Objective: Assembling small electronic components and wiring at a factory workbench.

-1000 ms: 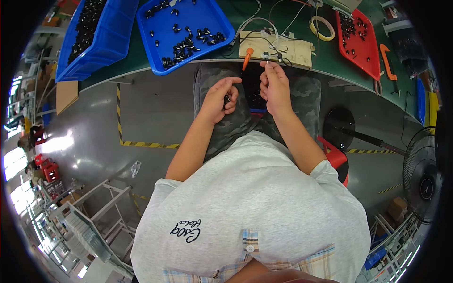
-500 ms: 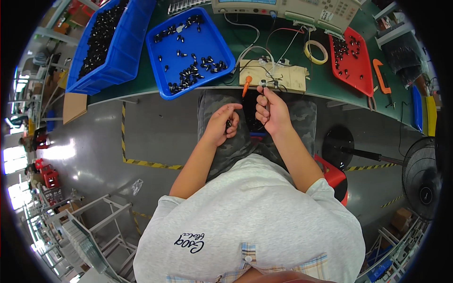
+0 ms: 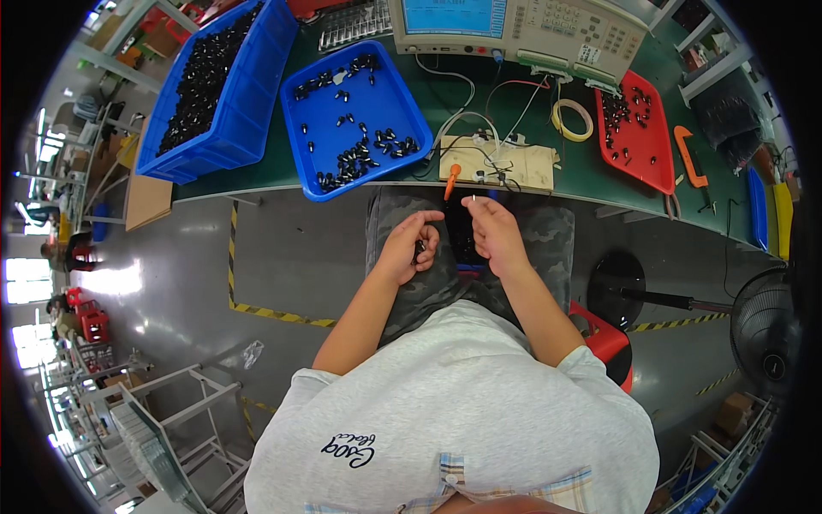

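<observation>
My right hand [image 3: 497,235] is raised just off the table's near edge. Its thumb and forefinger pinch a tiny pale-tipped part [image 3: 473,199], too small to identify. Left of it, my left hand [image 3: 411,248] has its forefinger stretched toward the right hand, while its other fingers curl round a small black part [image 3: 419,248], mostly hidden in the palm. Just beyond both hands, a pale board [image 3: 539,167] with wires and small fixtures lies at the table edge. An orange-handled tool [image 3: 453,176] stands at its left end, apart from my fingers.
A blue tray [image 3: 330,124] and a deep blue bin [image 3: 231,141] hold many small black-and-silver parts; a red tray [image 3: 638,158] holds several more. Behind the board stands a bench meter [image 3: 556,43] with cables. A tape roll [image 3: 588,130] and orange clamp-like tool [image 3: 687,154] lie rightward.
My right hand has drawn back from the board toward me, its fingertips now off the table edge. The left hand keeps its pose. The whole view has shifted slightly.
</observation>
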`<state>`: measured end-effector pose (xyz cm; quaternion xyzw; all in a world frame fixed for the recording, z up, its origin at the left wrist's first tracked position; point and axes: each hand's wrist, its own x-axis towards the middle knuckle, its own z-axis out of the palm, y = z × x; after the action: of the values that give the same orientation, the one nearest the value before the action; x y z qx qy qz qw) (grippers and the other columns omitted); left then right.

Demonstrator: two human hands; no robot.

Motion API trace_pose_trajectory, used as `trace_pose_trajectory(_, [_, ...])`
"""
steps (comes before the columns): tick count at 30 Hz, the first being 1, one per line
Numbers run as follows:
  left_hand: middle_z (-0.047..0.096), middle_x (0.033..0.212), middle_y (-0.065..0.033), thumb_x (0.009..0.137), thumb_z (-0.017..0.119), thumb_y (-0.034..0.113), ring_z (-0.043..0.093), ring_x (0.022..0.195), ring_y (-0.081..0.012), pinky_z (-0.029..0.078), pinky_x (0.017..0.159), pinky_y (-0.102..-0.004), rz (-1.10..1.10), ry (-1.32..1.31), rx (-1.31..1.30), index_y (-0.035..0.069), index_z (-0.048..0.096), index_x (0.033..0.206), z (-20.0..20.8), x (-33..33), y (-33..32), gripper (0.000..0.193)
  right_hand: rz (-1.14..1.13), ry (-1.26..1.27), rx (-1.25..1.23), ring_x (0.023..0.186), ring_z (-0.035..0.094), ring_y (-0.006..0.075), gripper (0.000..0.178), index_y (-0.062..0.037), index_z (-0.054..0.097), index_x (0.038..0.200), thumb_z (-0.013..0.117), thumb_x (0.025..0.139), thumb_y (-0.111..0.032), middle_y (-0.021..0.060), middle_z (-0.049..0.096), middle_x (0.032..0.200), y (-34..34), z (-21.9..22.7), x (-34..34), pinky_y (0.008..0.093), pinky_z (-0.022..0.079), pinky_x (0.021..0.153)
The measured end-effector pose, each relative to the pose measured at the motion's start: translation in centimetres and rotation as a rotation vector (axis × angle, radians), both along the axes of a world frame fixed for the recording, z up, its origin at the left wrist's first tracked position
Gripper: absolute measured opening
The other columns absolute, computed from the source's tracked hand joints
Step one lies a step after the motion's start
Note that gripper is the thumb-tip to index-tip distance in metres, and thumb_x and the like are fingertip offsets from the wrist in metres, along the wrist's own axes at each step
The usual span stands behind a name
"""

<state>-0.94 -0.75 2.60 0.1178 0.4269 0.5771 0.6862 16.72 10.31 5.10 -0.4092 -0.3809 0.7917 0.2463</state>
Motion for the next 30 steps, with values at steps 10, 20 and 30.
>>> trace_pose_trajectory(10, [0.057, 0.083, -0.0029, 0.111, 0.034, 0.047, 0.040, 0.050, -0.0057, 0.030, 0.039, -0.0219, 0.033, 0.322, -0.049, 0.008, 0.040, 0.149, -0.8, 1.9, 1.0, 0.055, 0.537, -0.549, 0.952, 0.082, 0.071, 0.0364, 0.034, -0.0132, 0.064, 0.124, 0.063, 0.095, -0.029, 0.0145, 0.074, 0.089, -4.9, 0.1, -1.6, 0.0451, 0.055, 0.072])
trace_pose_trajectory(20, [0.058, 0.076, -0.0036, 0.109, 0.045, 0.040, 0.040, 0.046, -0.0059, 0.030, 0.038, -0.0227, -0.097, 0.237, -0.026, 0.006, 0.057, 0.115, -1.5, 0.9, 0.2, 0.037, 0.235, -0.378, 0.742, 0.083, 0.073, 0.0289, 0.024, -0.0070, 0.066, 0.114, 0.066, 0.096, -0.022, 0.0129, 0.074, 0.089, -3.3, 0.1, -1.1, 0.0350, 0.054, 0.073])
trace_pose_trajectory(30, [0.059, 0.076, -0.0007, 0.106, 0.055, 0.029, 0.041, 0.048, -0.0061, 0.032, 0.042, -0.0216, -0.072, -0.014, -0.031, 0.012, 0.057, 0.100, -1.3, -0.7, 0.3, 0.018, 0.248, -0.286, 0.745, 0.074, 0.069, 0.0162, 0.025, -0.0041, 0.065, 0.119, 0.064, 0.096, -0.013, 0.0097, 0.072, 0.086, -3.3, 0.2, -0.9, 0.0292, 0.052, 0.069])
